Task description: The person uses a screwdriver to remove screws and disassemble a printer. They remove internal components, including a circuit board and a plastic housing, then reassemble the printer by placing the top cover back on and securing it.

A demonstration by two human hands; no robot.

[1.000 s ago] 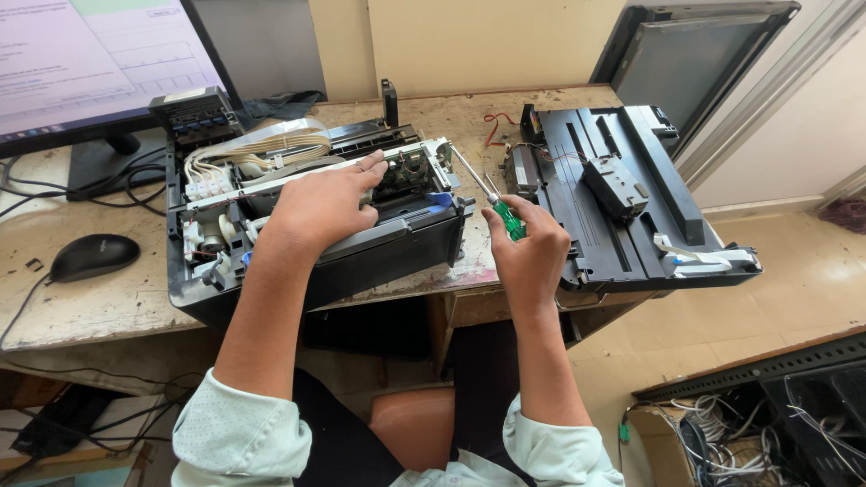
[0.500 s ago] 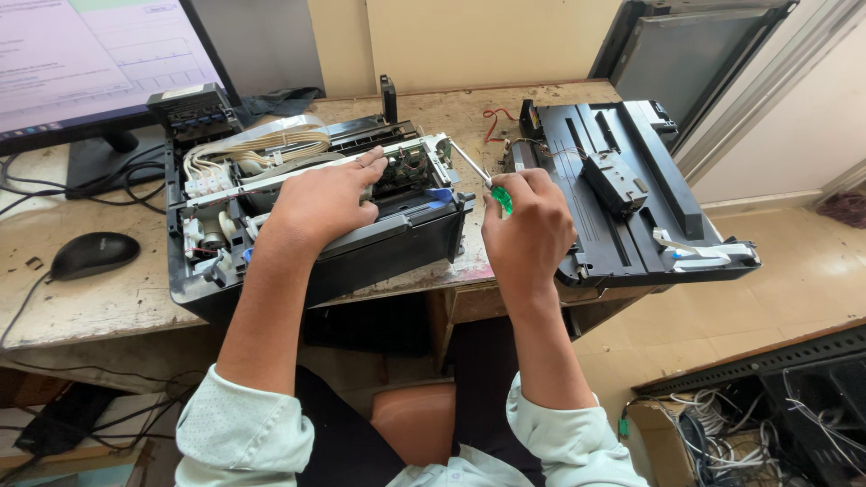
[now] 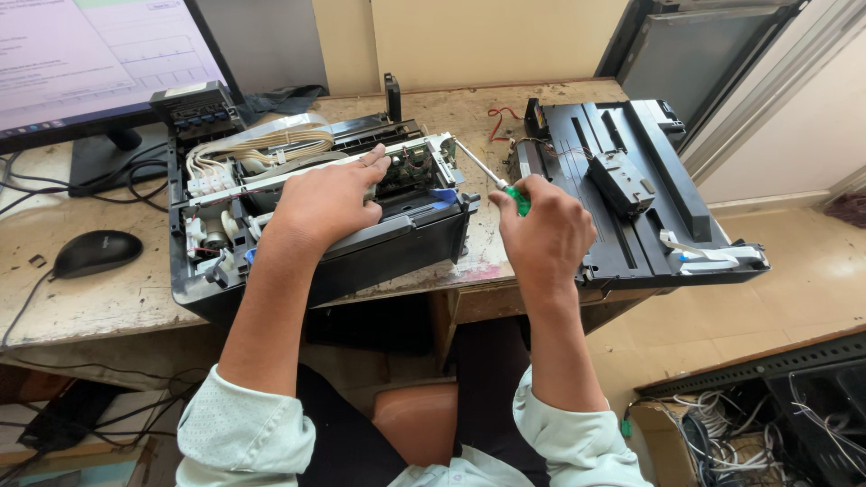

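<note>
Green-handled screwdriver sits clenched in the right hand's grip, shaft aimed at eleven o'clock toward the opened printer. Left hand presses flat, fingers spread, holding nothing, on the printer mid-table.

Pale mint rolled sleeves, dark trousers

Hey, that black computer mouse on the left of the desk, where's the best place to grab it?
Probably from above, palm over the domed back of the mouse, fingers pinching its two long sides. It lies flat on the desk, and its cable trails off the near-left end, so avoid that end.
</note>
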